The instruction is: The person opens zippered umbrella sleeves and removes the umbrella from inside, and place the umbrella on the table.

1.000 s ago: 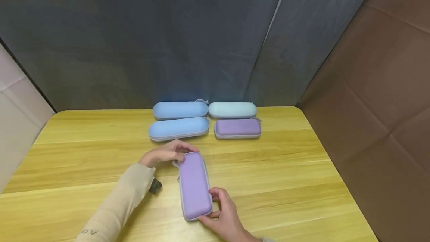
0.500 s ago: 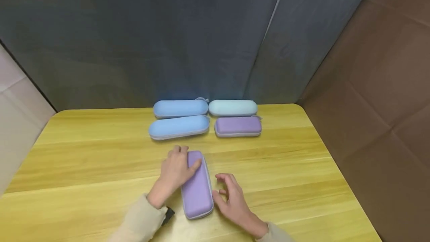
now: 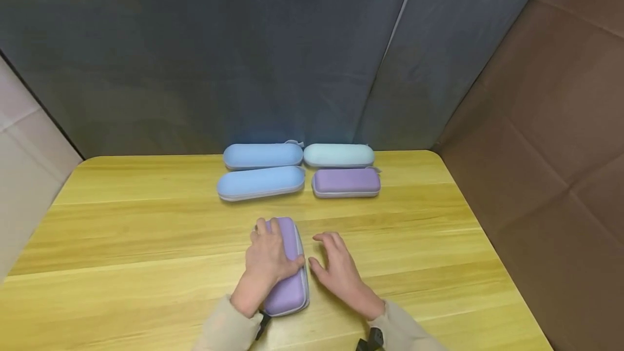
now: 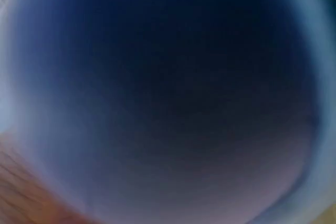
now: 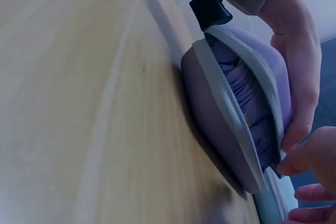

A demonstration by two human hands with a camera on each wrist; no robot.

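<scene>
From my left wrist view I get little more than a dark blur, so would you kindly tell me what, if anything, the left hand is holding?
Observer: In the head view, the left hand lies across the nearest purple case, with its thumb over the edge towards the right hand.

Operator: Thank you; would you also tell me whether that case is fully closed?

Observer: It is not: the right wrist view shows its zipper parted along the near side, baring a wrinkled lining.
</scene>
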